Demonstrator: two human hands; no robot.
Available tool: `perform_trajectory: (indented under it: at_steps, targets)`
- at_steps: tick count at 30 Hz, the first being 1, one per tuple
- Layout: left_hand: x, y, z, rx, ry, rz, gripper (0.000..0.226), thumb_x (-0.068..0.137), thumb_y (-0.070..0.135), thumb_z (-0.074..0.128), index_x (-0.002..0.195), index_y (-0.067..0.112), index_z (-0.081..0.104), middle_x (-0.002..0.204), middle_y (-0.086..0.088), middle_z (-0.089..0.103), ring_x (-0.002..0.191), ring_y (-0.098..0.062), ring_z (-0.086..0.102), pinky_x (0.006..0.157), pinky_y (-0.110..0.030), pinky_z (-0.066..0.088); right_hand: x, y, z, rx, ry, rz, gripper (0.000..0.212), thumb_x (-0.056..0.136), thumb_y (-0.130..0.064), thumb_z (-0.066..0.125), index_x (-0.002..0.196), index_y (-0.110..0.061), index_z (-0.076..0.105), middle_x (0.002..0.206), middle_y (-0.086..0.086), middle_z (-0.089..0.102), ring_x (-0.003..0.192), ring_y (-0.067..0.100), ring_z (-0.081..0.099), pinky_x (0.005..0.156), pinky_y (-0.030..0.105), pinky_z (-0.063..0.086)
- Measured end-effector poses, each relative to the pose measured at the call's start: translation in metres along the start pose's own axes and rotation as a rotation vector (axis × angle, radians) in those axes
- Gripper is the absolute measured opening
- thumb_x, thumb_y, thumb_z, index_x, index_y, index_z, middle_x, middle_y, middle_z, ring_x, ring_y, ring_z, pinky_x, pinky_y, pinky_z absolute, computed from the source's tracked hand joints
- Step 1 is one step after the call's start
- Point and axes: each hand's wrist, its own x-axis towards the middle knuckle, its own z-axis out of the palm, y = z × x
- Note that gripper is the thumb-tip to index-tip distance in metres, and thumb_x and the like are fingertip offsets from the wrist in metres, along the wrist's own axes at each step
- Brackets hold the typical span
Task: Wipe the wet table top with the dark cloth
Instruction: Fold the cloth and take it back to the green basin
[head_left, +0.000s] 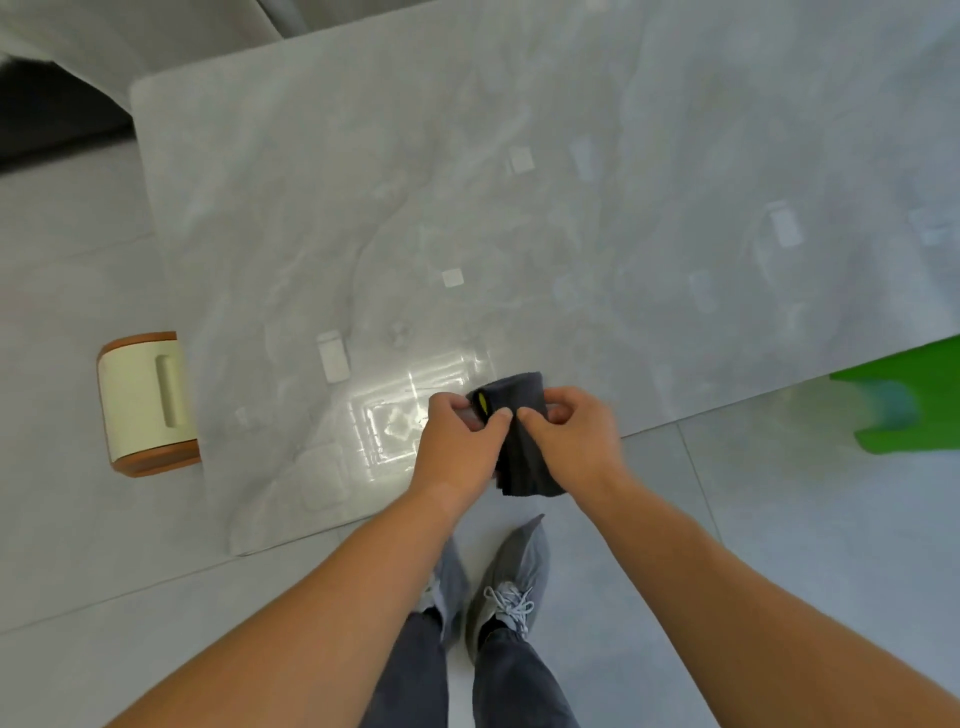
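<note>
The dark cloth (521, 457) is folded into a thick wad with a small yellow tag near its top. Both hands hold it above the near edge of the glossy grey marble table top (415, 208). My left hand (460, 441) grips the cloth's left side, thumb on top. My right hand (569, 434) pinches its right side, fingers curled round the fold. The cloth's lower end hangs down between the two hands. The table surface shines with reflections of lights just left of the hands.
A cream and orange stool (143, 402) stands at the table's left edge, partly under it. A green object (904, 400) sits at the right by the table's near edge. My feet in grey shoes (498, 582) stand on the pale tiled floor.
</note>
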Motion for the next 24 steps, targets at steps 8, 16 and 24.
perform_trajectory:
  at_steps: [8, 16, 24]
  targets:
    - [0.001, 0.037, 0.027, -0.092, -0.169, -0.082, 0.052, 0.082, 0.049, 0.075, 0.123, 0.025, 0.053, 0.116, -0.001, 0.064, 0.103, -0.017, 0.067, 0.092, -0.043, 0.057, -0.013, -0.012, -0.061, 0.402, 0.088, 0.143, 0.005, 0.092, -0.019, 0.069, 0.097, -0.022, 0.069, 0.089, 0.005, 0.073, 0.084, 0.022, 0.071, 0.071, 0.038, 0.060]
    - [-0.004, 0.114, 0.078, -0.148, -0.460, -0.031, 0.030, 0.090, 0.031, 0.073, 0.116, 0.016, 0.069, 0.103, -0.006, 0.076, 0.091, -0.018, 0.075, 0.070, -0.027, 0.057, -0.003, -0.024, -0.142, 0.741, 0.127, 0.221, 0.006, 0.095, -0.007, 0.061, 0.096, -0.009, 0.066, 0.093, 0.012, 0.072, 0.084, 0.025, 0.069, 0.081, 0.049, 0.057]
    - [-0.026, 0.185, 0.212, 0.066, -0.552, 0.091, 0.028, 0.090, 0.021, 0.074, 0.116, 0.018, 0.064, 0.099, -0.007, 0.076, 0.087, -0.020, 0.074, 0.063, -0.026, 0.056, 0.020, 0.022, -0.261, 0.789, 0.347, 0.241, 0.007, 0.093, -0.008, 0.061, 0.098, -0.010, 0.066, 0.085, 0.005, 0.074, 0.074, 0.017, 0.069, 0.065, 0.034, 0.053]
